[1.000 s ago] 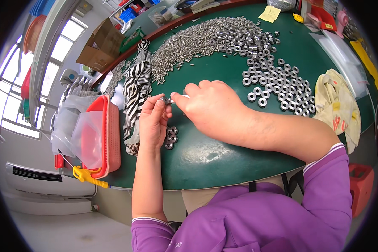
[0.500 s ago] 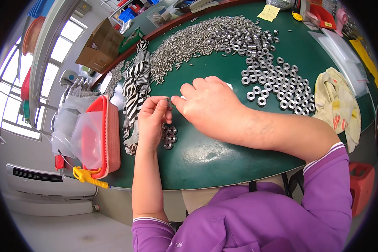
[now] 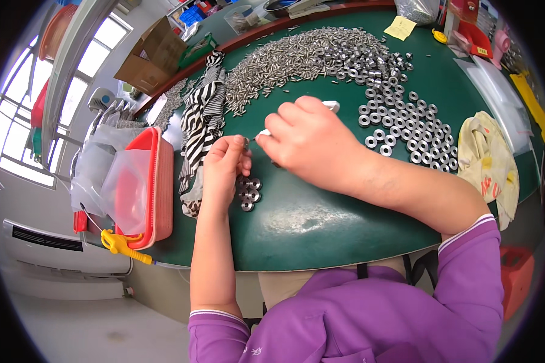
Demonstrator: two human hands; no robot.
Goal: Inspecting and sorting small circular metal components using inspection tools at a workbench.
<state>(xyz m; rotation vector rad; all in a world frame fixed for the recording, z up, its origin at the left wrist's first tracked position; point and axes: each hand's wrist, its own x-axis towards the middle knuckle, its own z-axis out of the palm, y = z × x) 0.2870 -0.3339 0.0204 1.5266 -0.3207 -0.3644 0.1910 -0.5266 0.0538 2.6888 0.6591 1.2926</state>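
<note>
Between the fingertips of my left hand is a small metal piece, mostly hidden by the fingers. My right hand is closed around a white, slender tool; one end shows beyond the knuckles and the other points toward my left fingertips. The two hands are close together, a small gap between their fingertips. Just below my left hand, a small group of steel rings lies on the green tabletop. More loose rings spread out to the right of my right hand.
A large heap of small metal pins lies at the back. Striped cloth and a red basket with plastic bags are on the left, a yellow air gun beside them. A pale cloth hangs over the right edge.
The view has shifted slightly. My right hand has turned a little, and more of the white tool shows behind its knuckles. My left hand keeps its pinch.
</note>
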